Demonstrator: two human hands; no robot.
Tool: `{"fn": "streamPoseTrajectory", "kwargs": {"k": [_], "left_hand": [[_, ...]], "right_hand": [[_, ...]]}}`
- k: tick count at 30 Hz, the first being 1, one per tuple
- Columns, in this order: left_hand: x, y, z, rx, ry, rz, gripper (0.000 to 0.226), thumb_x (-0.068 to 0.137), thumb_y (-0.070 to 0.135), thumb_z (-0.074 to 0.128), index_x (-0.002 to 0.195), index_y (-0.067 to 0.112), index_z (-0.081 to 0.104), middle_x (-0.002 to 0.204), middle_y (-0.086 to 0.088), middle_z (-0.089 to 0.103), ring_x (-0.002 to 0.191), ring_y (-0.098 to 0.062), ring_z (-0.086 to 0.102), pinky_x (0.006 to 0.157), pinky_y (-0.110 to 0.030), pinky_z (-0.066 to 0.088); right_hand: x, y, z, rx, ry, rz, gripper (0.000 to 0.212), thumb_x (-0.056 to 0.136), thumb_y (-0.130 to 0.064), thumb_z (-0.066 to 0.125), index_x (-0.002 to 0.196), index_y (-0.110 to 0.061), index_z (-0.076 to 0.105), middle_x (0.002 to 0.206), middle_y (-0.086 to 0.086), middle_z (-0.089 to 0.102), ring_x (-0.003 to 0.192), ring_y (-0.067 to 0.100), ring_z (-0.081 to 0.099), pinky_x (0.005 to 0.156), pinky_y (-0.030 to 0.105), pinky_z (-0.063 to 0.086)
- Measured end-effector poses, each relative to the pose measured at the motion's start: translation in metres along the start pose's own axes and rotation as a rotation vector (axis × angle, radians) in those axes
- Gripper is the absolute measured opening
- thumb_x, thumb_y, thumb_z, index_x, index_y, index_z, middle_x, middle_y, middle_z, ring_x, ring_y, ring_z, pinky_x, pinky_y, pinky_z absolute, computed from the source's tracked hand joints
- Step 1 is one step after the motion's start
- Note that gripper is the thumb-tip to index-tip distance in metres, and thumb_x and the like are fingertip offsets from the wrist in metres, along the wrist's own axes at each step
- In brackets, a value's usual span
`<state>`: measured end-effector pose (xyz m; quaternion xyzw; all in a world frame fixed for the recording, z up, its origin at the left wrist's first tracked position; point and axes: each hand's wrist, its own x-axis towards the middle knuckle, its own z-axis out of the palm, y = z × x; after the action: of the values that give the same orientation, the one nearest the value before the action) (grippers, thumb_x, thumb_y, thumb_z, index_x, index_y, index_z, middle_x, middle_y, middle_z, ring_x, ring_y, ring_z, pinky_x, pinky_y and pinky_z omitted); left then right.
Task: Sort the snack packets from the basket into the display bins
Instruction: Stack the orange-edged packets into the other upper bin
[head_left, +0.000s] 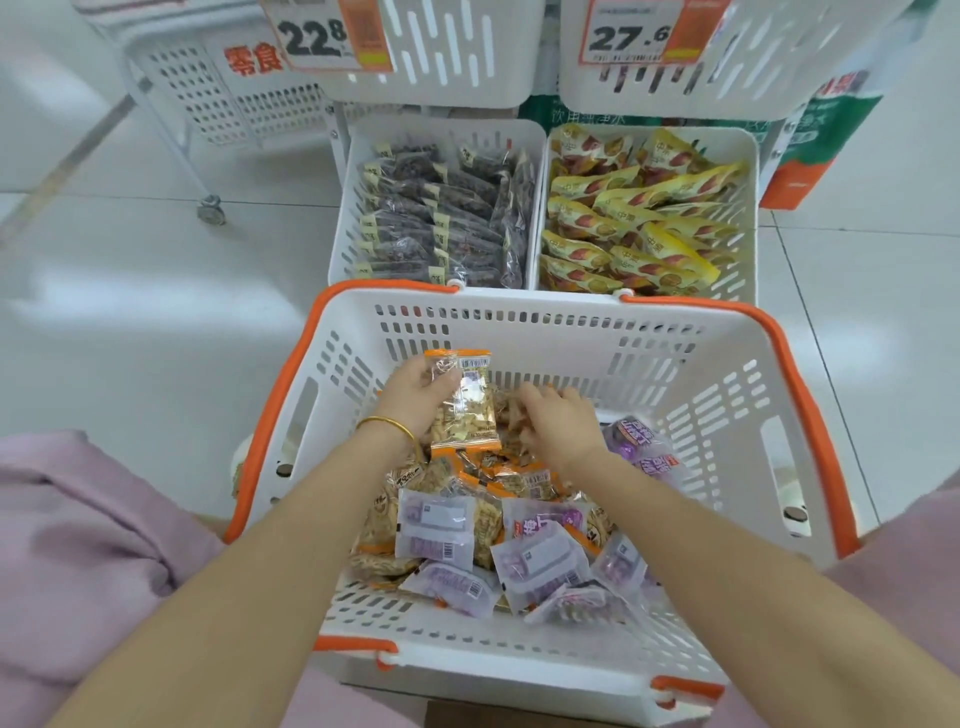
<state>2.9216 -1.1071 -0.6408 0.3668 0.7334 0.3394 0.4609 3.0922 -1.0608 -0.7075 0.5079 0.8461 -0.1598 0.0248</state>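
In basket (675, 364): left hand (415, 395) grips orange packets (465, 405); right hand (561, 421) blurred, grip unclear.

Single head view, looking steeply down, close over basket (519, 312), bins (535, 208) beyond

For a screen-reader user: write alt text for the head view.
The left hand holds an orange-edged clear snack packet over a white plastic basket with orange handles; the right hand digs among its packets, before two filled white display bins.
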Motion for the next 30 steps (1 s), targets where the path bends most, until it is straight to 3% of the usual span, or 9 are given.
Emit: {"fn": "streamPoseTrajectory", "kwargs": {"k": [3,5,8,10,13,16,20,25,30], "left_hand": [[0.002,0.008,-0.002,-0.193,0.008,-0.178,0.008,0.094,0.014,0.051,0.087,0.011,0.049,0.075,-0.011,0.048,0.070,-0.025,0.048,0.071,-0.049,0.050],[0.002,0.014,-0.002,-0.301,0.041,-0.249,0.008,0.091,0.002,0.048,0.099,0.001,0.049,0.072,-0.013,0.050,0.063,-0.024,0.047,0.067,-0.043,0.045],[0.002,0.024,0.001,-0.404,0.142,-0.245,0.040,0.087,-0.003,0.053,0.123,0.000,0.034,0.113,-0.021,0.055,0.077,-0.024,0.056,0.080,-0.039,0.049],[-0.008,0.037,0.002,-0.450,0.113,-0.232,0.037,0.090,-0.004,0.052,0.118,0.010,0.031,0.101,-0.011,0.052,0.068,-0.017,0.054,0.066,-0.033,0.053],[-0.024,0.061,-0.005,-0.417,-0.091,-0.298,0.025,0.095,-0.009,0.034,0.105,0.007,0.050,0.091,-0.009,0.055,0.077,-0.015,0.056,0.064,-0.027,0.053],[-0.033,0.083,-0.023,-0.463,-0.170,-0.344,0.049,0.086,-0.019,0.017,0.112,-0.002,0.054,0.117,-0.019,0.056,0.108,-0.029,0.058,0.083,-0.041,0.055],[-0.042,0.117,-0.048,-0.404,-0.279,-0.272,0.048,0.087,-0.024,0.025,0.123,-0.005,0.051,0.122,-0.020,0.059,0.110,-0.026,0.060,0.084,-0.033,0.055],[-0.040,0.138,-0.067,-0.063,-0.201,-0.141,0.019,0.087,0.015,0.064,0.104,0.006,0.063,0.069,-0.002,0.056,0.050,-0.007,0.051,0.042,-0.016,0.045],[-0.026,0.149,-0.074,0.068,-0.181,-0.051,0.021,0.086,0.027,0.065,0.074,0.012,0.056,0.066,0.000,0.048,0.054,-0.010,0.036,0.049,-0.018,0.038]], "right_hand": [[-0.007,0.002,-0.033,0.550,0.106,0.182,0.018,0.088,-0.014,0.050,0.106,-0.015,0.046,0.090,0.005,0.064,0.080,0.025,0.059,0.066,0.036,0.049],[-0.013,0.004,-0.060,0.935,0.062,0.297,0.011,0.090,-0.011,0.052,0.098,-0.016,0.048,0.082,0.003,0.059,0.068,0.020,0.060,0.056,0.029,0.047],[-0.025,0.012,-0.086,1.297,-0.100,0.324,0.009,0.090,-0.013,0.059,0.094,-0.011,0.051,0.079,0.010,0.059,0.060,0.021,0.066,0.054,0.028,0.051],[-0.031,0.015,-0.097,1.364,-0.172,0.308,0.014,0.090,-0.015,0.061,0.097,-0.009,0.051,0.080,0.014,0.060,0.057,0.020,0.066,0.054,0.027,0.053],[-0.034,0.015,-0.116,1.321,-0.216,0.238,0.015,0.089,-0.014,0.064,0.097,-0.011,0.052,0.073,0.008,0.063,0.055,0.016,0.066,0.052,0.023,0.054],[-0.035,0.010,-0.140,1.211,-0.242,0.186,0.013,0.088,-0.011,0.064,0.096,-0.013,0.055,0.073,0.002,0.066,0.055,0.015,0.066,0.052,0.021,0.054],[-0.032,-0.001,-0.171,1.020,-0.283,0.108,0.008,0.089,-0.012,0.064,0.092,-0.011,0.057,0.081,0.006,0.063,0.057,0.014,0.066,0.055,0.022,0.054],[-0.028,-0.019,-0.214,0.776,-0.284,-0.008,0.018,0.089,-0.019,0.064,0.101,-0.007,0.056,0.081,0.002,0.065,0.065,0.014,0.067,0.058,0.024,0.051],[-0.026,-0.025,-0.246,0.628,-0.201,-0.095,0.010,0.087,-0.021,0.066,0.091,-0.014,0.059,0.076,0.007,0.067,0.062,0.010,0.064,0.055,0.024,0.048]]}}
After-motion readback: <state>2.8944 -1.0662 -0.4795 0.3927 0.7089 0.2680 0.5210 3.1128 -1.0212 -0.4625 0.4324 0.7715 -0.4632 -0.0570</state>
